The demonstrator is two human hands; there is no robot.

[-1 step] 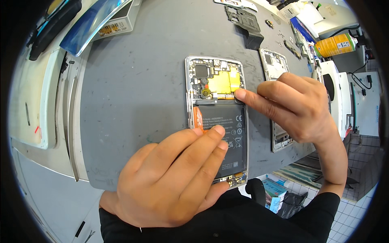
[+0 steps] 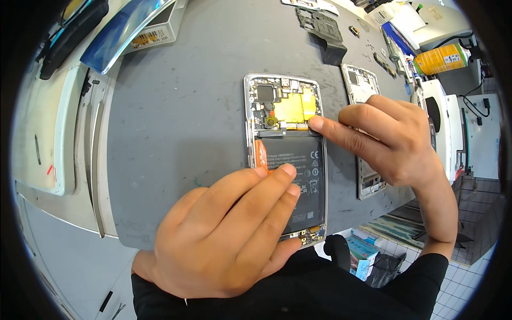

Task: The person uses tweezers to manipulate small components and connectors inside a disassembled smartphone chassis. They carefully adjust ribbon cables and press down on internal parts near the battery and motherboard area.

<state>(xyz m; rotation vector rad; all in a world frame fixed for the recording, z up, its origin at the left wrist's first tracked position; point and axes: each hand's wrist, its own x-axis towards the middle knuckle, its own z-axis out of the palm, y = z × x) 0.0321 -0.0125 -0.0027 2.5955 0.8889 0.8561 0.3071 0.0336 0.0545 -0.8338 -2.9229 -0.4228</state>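
Observation:
An opened smartphone point(image 2: 286, 140) lies on the grey mat, its insides facing up. Yellow film point(image 2: 288, 108) covers part of its circuit board near the far end. Below the board sits a black battery point(image 2: 290, 148) with an orange pull tab point(image 2: 260, 153) along its left side. My left hand point(image 2: 229, 232) is open, its stretched fingers resting over the battery and the tab's lower end. My right hand point(image 2: 386, 141) has its index finger stretched to the phone's right edge, touching just below the board. Its other fingers are loosely bent, with nothing visible in them.
A second opened phone frame point(image 2: 369, 188) lies partly behind my right hand. Black phone parts point(image 2: 320, 25) and small pieces lie at the far right of the grey mat point(image 2: 176, 117). An orange can point(image 2: 441, 58) is farther right; a white box point(image 2: 160, 32) stands far left.

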